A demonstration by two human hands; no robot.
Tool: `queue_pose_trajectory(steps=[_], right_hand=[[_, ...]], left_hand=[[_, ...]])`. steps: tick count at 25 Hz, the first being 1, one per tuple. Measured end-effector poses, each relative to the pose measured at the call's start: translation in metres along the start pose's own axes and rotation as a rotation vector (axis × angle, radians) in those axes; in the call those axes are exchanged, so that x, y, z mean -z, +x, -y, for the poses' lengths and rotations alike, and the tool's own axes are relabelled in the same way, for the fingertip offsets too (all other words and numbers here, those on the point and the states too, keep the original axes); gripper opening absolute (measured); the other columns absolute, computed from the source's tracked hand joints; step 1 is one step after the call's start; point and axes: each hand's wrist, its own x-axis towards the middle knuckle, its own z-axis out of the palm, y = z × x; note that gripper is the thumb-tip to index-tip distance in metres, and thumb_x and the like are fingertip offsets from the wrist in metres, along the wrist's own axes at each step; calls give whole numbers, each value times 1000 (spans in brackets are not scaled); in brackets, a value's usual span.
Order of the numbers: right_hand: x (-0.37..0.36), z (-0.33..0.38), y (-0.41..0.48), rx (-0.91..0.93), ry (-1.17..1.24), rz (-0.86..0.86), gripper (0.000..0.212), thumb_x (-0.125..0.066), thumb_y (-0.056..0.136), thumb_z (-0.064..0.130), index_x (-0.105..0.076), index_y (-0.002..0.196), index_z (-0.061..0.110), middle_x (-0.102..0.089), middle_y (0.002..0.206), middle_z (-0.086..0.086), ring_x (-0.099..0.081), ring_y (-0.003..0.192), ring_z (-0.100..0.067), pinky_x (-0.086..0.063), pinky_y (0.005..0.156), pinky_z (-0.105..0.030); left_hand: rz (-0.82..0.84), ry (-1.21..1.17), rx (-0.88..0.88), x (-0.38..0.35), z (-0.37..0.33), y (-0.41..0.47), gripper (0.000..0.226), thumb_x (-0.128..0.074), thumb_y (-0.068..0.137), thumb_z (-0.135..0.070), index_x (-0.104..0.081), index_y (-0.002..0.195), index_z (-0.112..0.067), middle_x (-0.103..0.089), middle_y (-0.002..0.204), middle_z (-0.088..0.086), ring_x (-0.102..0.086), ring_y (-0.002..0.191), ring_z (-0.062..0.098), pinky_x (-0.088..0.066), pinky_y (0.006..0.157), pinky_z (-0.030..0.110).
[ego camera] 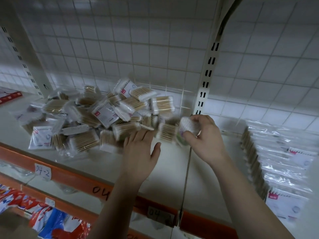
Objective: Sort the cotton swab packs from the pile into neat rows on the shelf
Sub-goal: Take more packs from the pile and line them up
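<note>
Lower left of frame, nearest: red and blue packets [43, 218] are hanging below the orange front rail [82, 180], which is carrying a handwritten label [43, 170] reading 04-2.

Centre: the shelf [172, 169] is showing a bare strip between the two stocks.

- Left hand [139, 152]: fingers are lying straight, palm down, reaching at the near edge of the pile. Contact is too blurred to tell.
- Right hand [205, 137]: fingers and thumb are pinching one cotton swab pack [189, 126], its white tips facing the camera, just right of the pile.

The two hands are working apart.

Right of frame: a finished row [276, 157] of packs is standing on edge, running from near to far.

Upper centre-left: the pile [96, 114] is lying jumbled, many packs deep, against the wire grid back panel [120, 49].

Far left: red boxes [10, 96] are sitting on the shelf.

Judged progress: one section is looking stocked, while most of the heap is awaiting sorting, so the task is probably under halfway.
</note>
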Motion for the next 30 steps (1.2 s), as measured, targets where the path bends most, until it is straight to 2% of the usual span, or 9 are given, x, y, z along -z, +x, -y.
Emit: queue_pose_trajectory(steps=[3, 6, 10, 14, 17, 20, 23, 27, 30], right_hand=[[8, -11, -9, -22, -15, -30, 48, -67, 74, 31, -56, 117, 13, -49, 106, 5, -48, 88, -11, -30, 69, -15], [15, -19, -16, -39, -42, -34, 47, -71, 75, 22, -56, 118, 10, -49, 105, 6, -53, 89, -16, -34, 73, -18], [22, -22, -21, -58, -49, -29, 54, -61, 66, 32, -58, 116, 11, -52, 106, 5, -54, 93, -16, -36, 76, -18], [26, -25, -25, -55, -35, -28, 48, -65, 69, 25, -59, 116, 14, -53, 108, 6, -54, 96, -15, -36, 77, -17], [26, -27, -26, -60, -26, -27, 52, -60, 66, 31, -59, 115, 16, -51, 106, 9, -52, 90, -11, -35, 75, -16], [26, -28, -27, -62, -15, -30, 54, -58, 64, 32, -59, 116, 17, -53, 107, 7, -48, 82, -8, -32, 72, -14], [25, -30, -27, -60, -16, -32, 54, -58, 64, 33, -59, 116, 17, -55, 110, 6, -50, 86, -8, -34, 74, -16], [24, -31, -29, -76, -22, -28, 56, -58, 64, 35, -59, 118, 19, -54, 109, 8, -48, 79, -8, -35, 74, -18], [24, -32, -31, -89, -21, -34, 57, -59, 64, 36, -59, 118, 19, -53, 109, 7, -48, 83, -8, -34, 74, -17]], left_hand=[[61, 7, -48, -13, -8, 11, 35, -55, 86, -32, -63, 114, -14, -61, 112, 7, -55, 105, 29, -43, 90, 43], [162, 6, -81, -21, -16, 28, 39, -60, 86, -28, -58, 122, -12, -56, 120, 10, -50, 111, 31, -41, 94, 42], [215, 13, -93, -28, -23, 52, 42, -55, 88, -37, -53, 126, -18, -49, 127, 9, -47, 115, 28, -43, 92, 37], [294, -4, -82, -36, -33, 61, 47, -59, 85, -46, -54, 126, -24, -47, 125, 5, -41, 119, 27, -43, 92, 36], [342, 35, -95, -39, -37, 64, 56, -64, 80, -50, -51, 128, -26, -48, 127, 1, -35, 122, 27, -40, 97, 37], [349, 53, -91, -38, -38, 66, 56, -72, 75, -44, -51, 122, -23, -50, 123, -3, -34, 120, 25, -41, 91, 33], [352, 17, -126, -35, -32, 67, 52, -74, 72, -36, -52, 116, -23, -51, 116, -4, -36, 114, 24, -41, 85, 30], [402, -33, -192, -28, -17, 65, 54, -72, 71, -31, -54, 122, -29, -46, 119, -3, -36, 109, 24, -38, 89, 31], [425, -110, -200, -19, -11, 61, 47, -72, 73, -30, -59, 119, -32, -44, 118, -5, -35, 108, 20, -37, 92, 32]])
